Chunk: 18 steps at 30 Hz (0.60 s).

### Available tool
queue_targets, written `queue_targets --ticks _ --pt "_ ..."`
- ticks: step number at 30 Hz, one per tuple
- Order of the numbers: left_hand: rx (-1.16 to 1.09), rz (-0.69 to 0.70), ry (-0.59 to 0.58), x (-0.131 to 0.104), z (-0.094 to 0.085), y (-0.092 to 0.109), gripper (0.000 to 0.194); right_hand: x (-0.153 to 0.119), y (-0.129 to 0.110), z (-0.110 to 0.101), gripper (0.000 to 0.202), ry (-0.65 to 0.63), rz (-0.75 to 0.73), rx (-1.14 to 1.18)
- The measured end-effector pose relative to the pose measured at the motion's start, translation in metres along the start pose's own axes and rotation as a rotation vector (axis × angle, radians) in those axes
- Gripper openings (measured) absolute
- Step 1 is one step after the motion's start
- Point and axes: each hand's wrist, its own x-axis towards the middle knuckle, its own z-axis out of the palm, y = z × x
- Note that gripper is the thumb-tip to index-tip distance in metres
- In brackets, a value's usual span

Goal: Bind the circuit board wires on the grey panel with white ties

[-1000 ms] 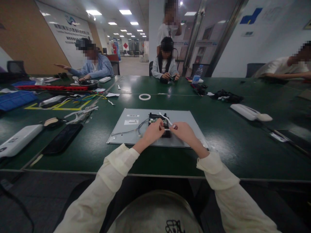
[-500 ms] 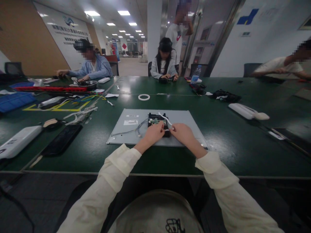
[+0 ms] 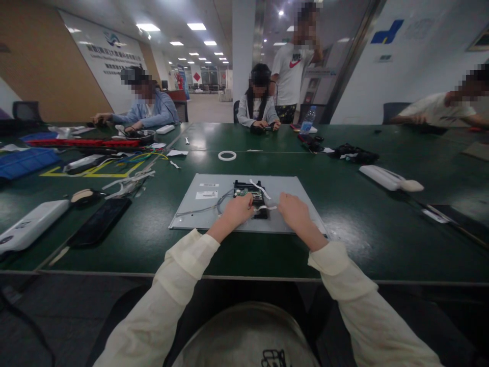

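Note:
A flat grey panel (image 3: 198, 206) lies on the green table in front of me. On its middle sits a black frame (image 3: 261, 210) with a green circuit board (image 3: 244, 193). My left hand (image 3: 237, 210) is closed at the frame's lower left part; what its fingertips grip is hidden. My right hand (image 3: 294, 210) is pinching the end of a short white flat strip (image 3: 271, 207), which reaches left over the frame. A second white strip (image 3: 261, 189) lies across the frame's upper right. Grey cables (image 3: 202, 209) run from the board to the left over the panel.
A white tape ring (image 3: 227, 156) lies beyond the panel. To the left are a black phone (image 3: 101, 223), a white power bank (image 3: 34, 224) and a blue tray (image 3: 26, 162). A white device (image 3: 382, 176) lies right. Several people are around the table.
My right hand has moved a little right, away from the frame, with the white strip now stretched out from its fingers. My left hand has shifted slightly left and down.

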Motion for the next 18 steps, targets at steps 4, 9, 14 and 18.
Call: queue_targets --ticks 4,9,14,18 --pt "0.022 0.020 -0.007 -0.001 -0.001 0.001 0.010 0.013 0.008 0.001 0.020 -0.001 -0.015 0.084" --pt "0.025 0.042 0.010 -0.002 0.000 -0.001 0.008 0.046 0.007 -0.002 0.021 0.002 -0.102 0.322" --pt "0.004 0.047 0.008 -0.002 -0.001 -0.002 0.008 0.072 -0.007 -0.004 0.024 0.024 -0.096 0.387" --pt "0.001 0.034 -0.003 -0.001 -0.001 -0.001 0.008 0.076 -0.017 0.002 0.028 0.028 -0.047 0.364"
